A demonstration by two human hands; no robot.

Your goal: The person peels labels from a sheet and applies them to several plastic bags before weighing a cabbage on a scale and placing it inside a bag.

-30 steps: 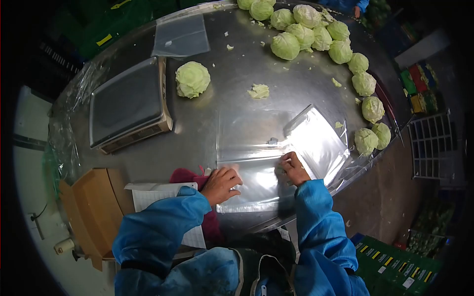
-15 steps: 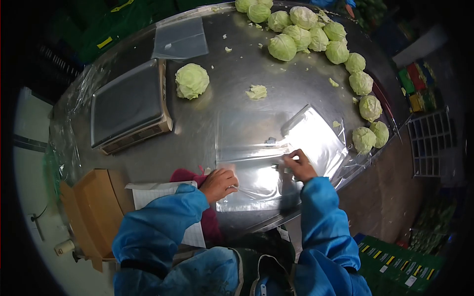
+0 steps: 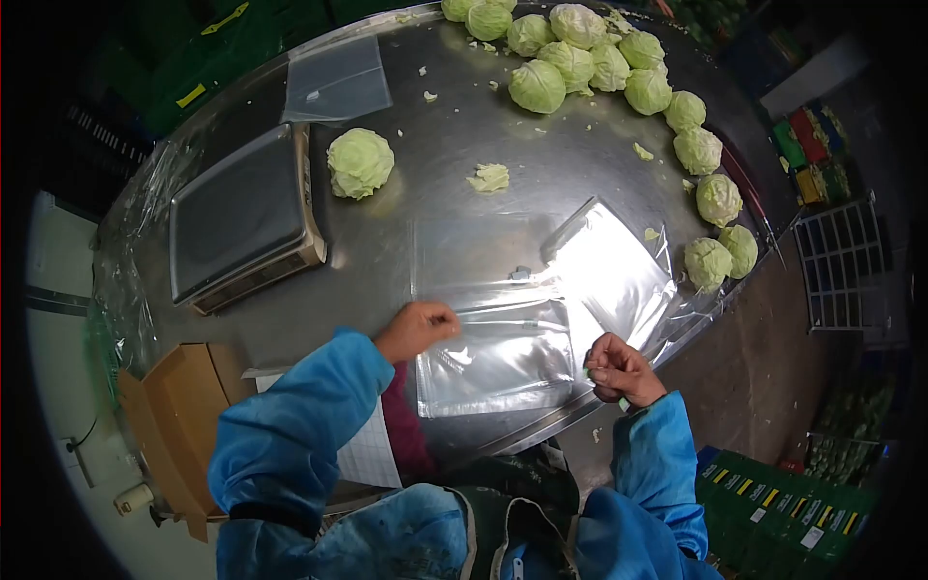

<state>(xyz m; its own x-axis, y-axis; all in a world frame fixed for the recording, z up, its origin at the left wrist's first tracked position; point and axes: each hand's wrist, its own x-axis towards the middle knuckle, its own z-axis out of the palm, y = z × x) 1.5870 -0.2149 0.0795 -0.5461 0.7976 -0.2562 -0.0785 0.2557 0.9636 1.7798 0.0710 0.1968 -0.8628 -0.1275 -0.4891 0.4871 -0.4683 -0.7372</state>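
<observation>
— Where are our hands?

— Our left hand point(image 3: 416, 329) sits at the 9 o'clock edge of the clear plastic bag point(image 3: 495, 353), fingers pinched together on its upper left corner. Our right hand point(image 3: 619, 369) is off the bag's 3 o'clock side, at the table point(image 3: 464, 145) rim, curled nearly closed around something small and pale green; we cannot tell what it is.

— And the bag?

— It lies flat on the steel table right in front of us, on top of more clear bags point(image 3: 541, 261) that spread toward 12 and 2 o'clock, one of them glaring white under the light.

— What else do we see?

— A scale point(image 3: 242, 217) at 10 o'clock, with a single cabbage point(image 3: 360, 162) just beside it toward 1 o'clock. A loose leaf scrap point(image 3: 489, 178) lies at 12 o'clock from the bag. A row of cabbages point(image 3: 619, 77) curves along the far rim from 12 round to 3 o'clock. Another clear bag point(image 3: 336, 79) lies beyond the scale. A cardboard box point(image 3: 174, 425) stands at 8 o'clock, off the table.
</observation>
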